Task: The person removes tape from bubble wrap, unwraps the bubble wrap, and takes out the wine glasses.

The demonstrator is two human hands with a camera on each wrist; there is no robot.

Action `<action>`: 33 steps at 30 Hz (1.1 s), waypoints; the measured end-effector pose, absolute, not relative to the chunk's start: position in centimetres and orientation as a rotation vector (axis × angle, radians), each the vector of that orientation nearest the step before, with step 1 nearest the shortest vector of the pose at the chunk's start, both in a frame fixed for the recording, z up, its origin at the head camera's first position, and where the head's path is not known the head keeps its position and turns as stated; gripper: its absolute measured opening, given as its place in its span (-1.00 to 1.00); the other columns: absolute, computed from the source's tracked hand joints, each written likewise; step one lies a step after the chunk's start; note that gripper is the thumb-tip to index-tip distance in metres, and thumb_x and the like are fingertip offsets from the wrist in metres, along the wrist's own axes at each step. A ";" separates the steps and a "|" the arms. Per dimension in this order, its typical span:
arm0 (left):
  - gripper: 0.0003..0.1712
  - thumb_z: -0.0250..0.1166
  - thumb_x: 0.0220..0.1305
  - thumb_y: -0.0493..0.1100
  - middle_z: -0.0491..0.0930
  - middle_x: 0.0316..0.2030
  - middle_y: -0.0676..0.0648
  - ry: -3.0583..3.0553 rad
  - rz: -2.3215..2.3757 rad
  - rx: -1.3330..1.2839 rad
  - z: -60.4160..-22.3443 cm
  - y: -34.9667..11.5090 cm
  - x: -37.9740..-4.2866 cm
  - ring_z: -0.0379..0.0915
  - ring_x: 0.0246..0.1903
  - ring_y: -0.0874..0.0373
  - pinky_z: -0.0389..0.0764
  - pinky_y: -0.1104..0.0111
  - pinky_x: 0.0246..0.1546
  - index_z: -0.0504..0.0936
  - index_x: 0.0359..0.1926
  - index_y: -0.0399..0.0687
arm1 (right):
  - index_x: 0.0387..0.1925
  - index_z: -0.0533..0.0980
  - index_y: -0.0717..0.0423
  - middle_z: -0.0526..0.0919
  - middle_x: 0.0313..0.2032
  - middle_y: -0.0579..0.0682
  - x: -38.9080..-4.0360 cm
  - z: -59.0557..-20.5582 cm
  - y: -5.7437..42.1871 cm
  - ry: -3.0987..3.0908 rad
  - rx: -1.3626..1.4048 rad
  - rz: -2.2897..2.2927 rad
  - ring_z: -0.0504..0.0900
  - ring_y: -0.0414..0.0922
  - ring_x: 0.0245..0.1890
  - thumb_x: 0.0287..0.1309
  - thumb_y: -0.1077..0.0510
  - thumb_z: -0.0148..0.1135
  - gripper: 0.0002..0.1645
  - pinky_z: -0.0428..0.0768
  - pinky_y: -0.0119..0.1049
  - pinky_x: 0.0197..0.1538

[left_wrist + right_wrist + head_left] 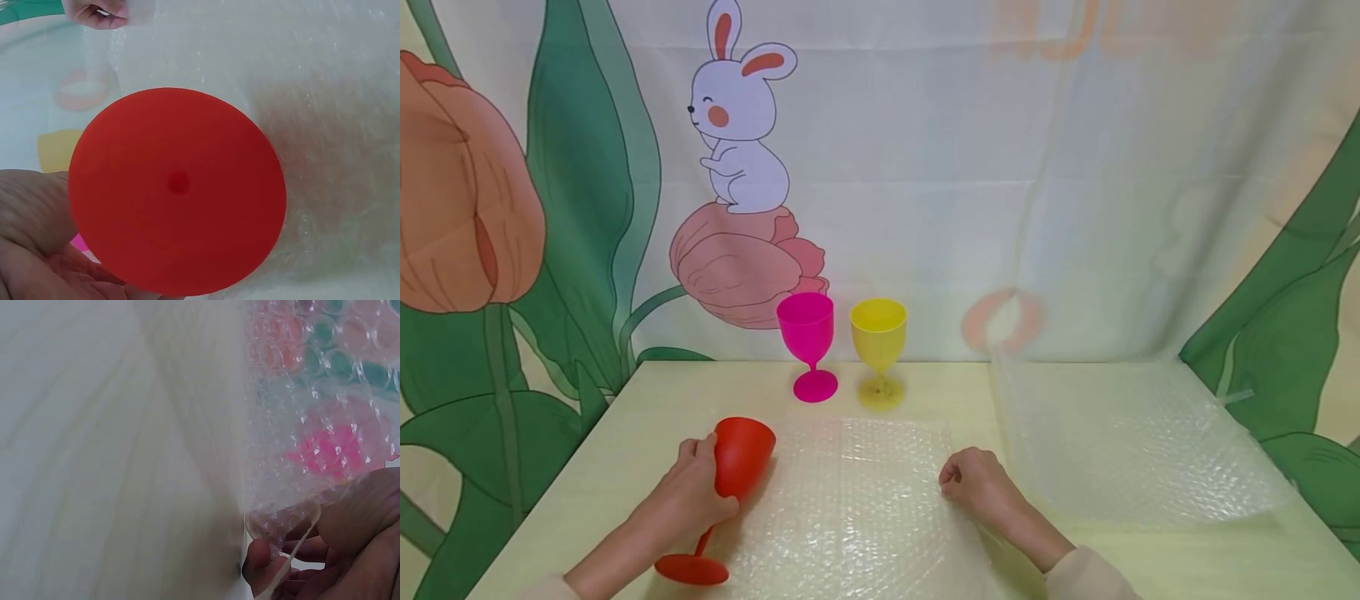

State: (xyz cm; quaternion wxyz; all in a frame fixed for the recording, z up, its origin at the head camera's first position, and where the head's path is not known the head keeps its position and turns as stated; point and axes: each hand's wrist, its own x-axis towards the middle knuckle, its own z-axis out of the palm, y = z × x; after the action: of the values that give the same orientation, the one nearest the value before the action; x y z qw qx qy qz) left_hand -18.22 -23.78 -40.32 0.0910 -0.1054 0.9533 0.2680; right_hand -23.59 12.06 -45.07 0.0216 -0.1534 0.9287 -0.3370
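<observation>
My left hand [688,487] grips the bowl of a red plastic goblet [741,454], which leans to the right over the left edge of a bubble wrap sheet [857,508]. In the left wrist view the round base of the red goblet [178,187] faces the camera and hides most of the fingers. On the right, my right hand [981,487] pinches the right edge of that sheet between thumb and fingers. Close up in the right wrist view, the bubble wrap [281,456] stands raised beside the right hand [337,550].
A magenta goblet [806,325] and a yellow goblet [878,333] stand upright at the table's back edge. Another bubble wrap sheet [1150,450] lies at the right of the pale table [602,467]. Behind hangs a printed cloth [910,167] with a rabbit and tulips.
</observation>
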 end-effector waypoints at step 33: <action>-0.01 0.44 0.21 0.16 0.32 -0.06 -0.45 2.776 0.932 -0.504 -41.8 -24.9 -19.2 0.41 -0.10 -0.28 0.72 0.12 -0.33 0.08 0.13 -0.56 | -0.47 0.56 0.26 0.47 -0.35 0.08 -22.9 -43.8 11.8 2.920 -0.455 -0.599 0.45 -0.04 -0.45 0.12 0.26 0.46 -0.79 0.51 -0.16 -0.40</action>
State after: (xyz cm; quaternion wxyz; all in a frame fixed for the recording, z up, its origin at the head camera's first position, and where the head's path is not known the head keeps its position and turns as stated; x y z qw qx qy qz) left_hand -19.16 -24.94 -41.79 0.0852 -0.1689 0.9309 0.3125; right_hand -22.90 11.83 -43.79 0.0633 -0.1507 0.9664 -0.1982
